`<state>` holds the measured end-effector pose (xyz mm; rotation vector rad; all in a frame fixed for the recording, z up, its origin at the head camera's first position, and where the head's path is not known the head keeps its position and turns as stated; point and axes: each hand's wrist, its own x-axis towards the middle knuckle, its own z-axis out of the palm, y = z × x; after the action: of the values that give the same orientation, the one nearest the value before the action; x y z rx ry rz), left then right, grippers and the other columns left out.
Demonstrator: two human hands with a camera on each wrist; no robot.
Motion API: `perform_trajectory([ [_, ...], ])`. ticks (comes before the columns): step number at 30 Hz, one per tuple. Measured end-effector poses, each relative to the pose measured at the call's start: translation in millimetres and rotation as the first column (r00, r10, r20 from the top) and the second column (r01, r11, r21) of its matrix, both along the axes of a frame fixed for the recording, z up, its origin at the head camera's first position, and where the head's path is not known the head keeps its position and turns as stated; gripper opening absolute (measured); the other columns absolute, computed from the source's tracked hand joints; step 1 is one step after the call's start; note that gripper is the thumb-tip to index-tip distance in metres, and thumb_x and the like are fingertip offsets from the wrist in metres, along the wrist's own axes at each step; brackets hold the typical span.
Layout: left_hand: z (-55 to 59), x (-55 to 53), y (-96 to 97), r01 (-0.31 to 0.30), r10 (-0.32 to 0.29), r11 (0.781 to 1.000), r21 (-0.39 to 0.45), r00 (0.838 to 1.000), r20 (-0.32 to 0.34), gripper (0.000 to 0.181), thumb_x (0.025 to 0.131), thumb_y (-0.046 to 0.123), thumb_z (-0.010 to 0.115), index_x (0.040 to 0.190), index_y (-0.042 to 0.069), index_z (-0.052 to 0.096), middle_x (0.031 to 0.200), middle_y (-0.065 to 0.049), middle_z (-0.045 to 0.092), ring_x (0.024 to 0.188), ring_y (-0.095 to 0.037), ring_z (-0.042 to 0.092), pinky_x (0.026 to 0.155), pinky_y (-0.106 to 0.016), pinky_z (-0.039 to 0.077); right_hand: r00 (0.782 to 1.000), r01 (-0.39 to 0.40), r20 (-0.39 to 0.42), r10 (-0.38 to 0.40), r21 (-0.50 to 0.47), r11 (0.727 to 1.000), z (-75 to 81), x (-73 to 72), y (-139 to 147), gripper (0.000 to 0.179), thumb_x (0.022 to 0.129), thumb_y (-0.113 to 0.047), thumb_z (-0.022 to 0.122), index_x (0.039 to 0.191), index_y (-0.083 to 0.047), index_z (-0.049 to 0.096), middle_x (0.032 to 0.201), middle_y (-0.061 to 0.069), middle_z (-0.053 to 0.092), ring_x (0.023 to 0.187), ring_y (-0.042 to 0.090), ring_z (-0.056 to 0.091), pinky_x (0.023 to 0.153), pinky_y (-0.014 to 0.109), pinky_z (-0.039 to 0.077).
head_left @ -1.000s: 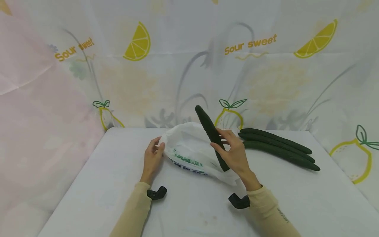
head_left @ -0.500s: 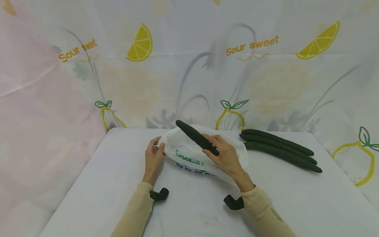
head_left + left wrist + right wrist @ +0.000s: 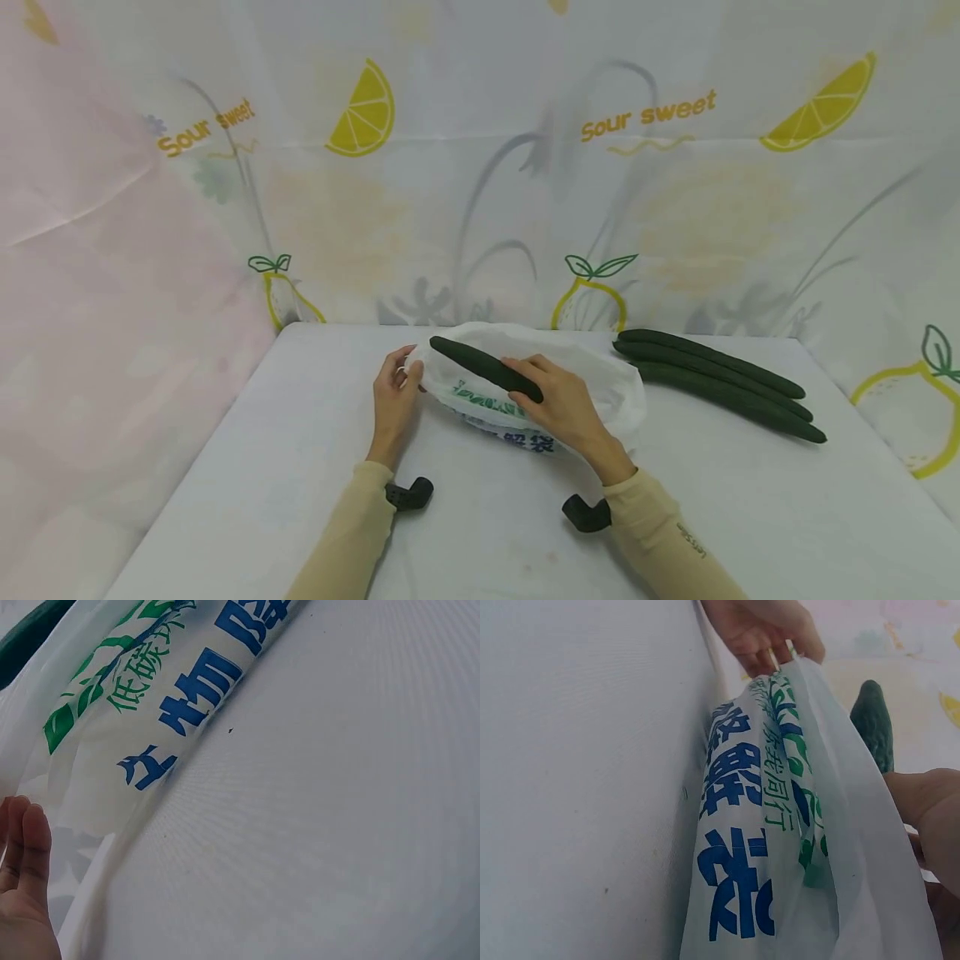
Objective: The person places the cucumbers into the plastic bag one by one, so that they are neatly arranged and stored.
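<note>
My right hand (image 3: 564, 407) grips a dark green cucumber (image 3: 480, 365) near its right end. The cucumber slants over the mouth of a white plastic bag (image 3: 617, 392), its free end pointing up and left. At the bag's left end, my left hand (image 3: 394, 405) pinches the rim between thumb and fingers. The bag lies on its side with its mouth held apart, and green and blue print runs along its near side. In the right wrist view, the cucumber (image 3: 871, 724) shows behind the bag's edge. The bag's inside is mostly hidden.
Three more cucumbers (image 3: 723, 392) lie side by side on the white tabletop (image 3: 285, 467), right of the bag. A pale printed cloth (image 3: 465, 200) hangs along the table's back edge. Each wrist carries a black camera mount (image 3: 587, 513).
My right hand has moved left and the cucumber has tipped from steep to a flatter slant, lower over the bag. The bag's right side has spread wider. The left hand keeps its hold.
</note>
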<state>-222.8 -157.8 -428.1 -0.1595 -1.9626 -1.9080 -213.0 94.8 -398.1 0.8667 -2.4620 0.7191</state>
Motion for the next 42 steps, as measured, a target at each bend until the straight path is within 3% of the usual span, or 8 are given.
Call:
perform_trajectory([
  [13,-1.5,-0.7,0.6,0.009,-0.009,1.000,0.018,0.999,-0.037,0.037,0.093,0.003,0.056,0.126,-0.012,0.048,0.102,-0.013,0.052,0.070,-0.003,0.056,0.060,-0.017,0.049,0.994,0.009,0.112,-0.020,0.098,0.995,-6.1,-1.0,-3,0.042,0.082,-0.018,0.074,0.122,-0.018,0.063,0.103,0.001,0.066,0.064,0.011,0.058,0.056,0.022,0.044],
  [21,-1.7,-1.1,1.6,-0.008,0.009,1.000,0.023,0.998,-0.061,0.035,0.093,0.003,0.056,0.124,-0.012,0.050,0.104,-0.015,0.053,0.072,-0.005,0.057,0.059,-0.017,0.049,0.987,0.018,0.157,-0.034,0.101,0.995,-12.0,-2.6,-3,0.040,0.082,-0.019,0.074,0.121,-0.018,0.063,0.105,0.001,0.068,0.080,0.017,0.065,0.065,0.031,0.051],
  [28,-0.1,1.4,1.4,-0.011,0.012,1.000,0.017,0.999,-0.037,0.035,0.093,0.006,0.057,0.124,-0.009,0.051,0.108,-0.013,0.054,0.078,-0.007,0.057,0.061,-0.015,0.048,0.977,-0.008,0.210,-0.022,0.141,0.990,-15.9,-4.8,-4,0.040,0.083,-0.019,0.072,0.122,-0.019,0.063,0.111,0.001,0.068,0.084,0.018,0.066,0.069,0.032,0.052],
  [34,0.9,2.8,2.2,-0.001,0.000,1.000,-0.018,1.000,-0.030,0.036,0.093,0.008,0.058,0.125,-0.008,0.051,0.115,-0.020,0.054,0.088,-0.006,0.058,0.069,-0.013,0.049,0.978,-0.002,0.207,-0.029,0.149,0.989,-17.4,-5.0,-4,0.039,0.084,-0.020,0.072,0.122,-0.019,0.063,0.110,0.001,0.068,0.082,0.018,0.066,0.069,0.033,0.052],
  [37,1.0,3.1,2.7,-0.001,0.000,1.000,-0.027,0.999,-0.035,0.036,0.093,0.008,0.058,0.124,-0.008,0.052,0.114,-0.021,0.054,0.094,-0.013,0.061,0.075,-0.012,0.049,0.978,0.001,0.207,-0.033,0.153,0.988,-17.9,-4.6,-5,0.038,0.084,-0.021,0.071,0.121,-0.019,0.063,0.111,0.001,0.068,0.085,0.019,0.066,0.071,0.034,0.052],
  [42,1.0,3.9,3.7,0.011,-0.011,1.000,-0.012,0.999,-0.033,0.036,0.092,0.007,0.059,0.123,-0.009,0.052,0.113,-0.020,0.053,0.100,-0.038,0.059,0.077,-0.013,0.050,0.976,0.010,0.211,-0.043,0.156,0.988,-20.8,-4.1,-5,0.038,0.084,-0.021,0.071,0.121,-0.019,0.063,0.111,0.001,0.068,0.089,0.020,0.067,0.073,0.036,0.053],
])
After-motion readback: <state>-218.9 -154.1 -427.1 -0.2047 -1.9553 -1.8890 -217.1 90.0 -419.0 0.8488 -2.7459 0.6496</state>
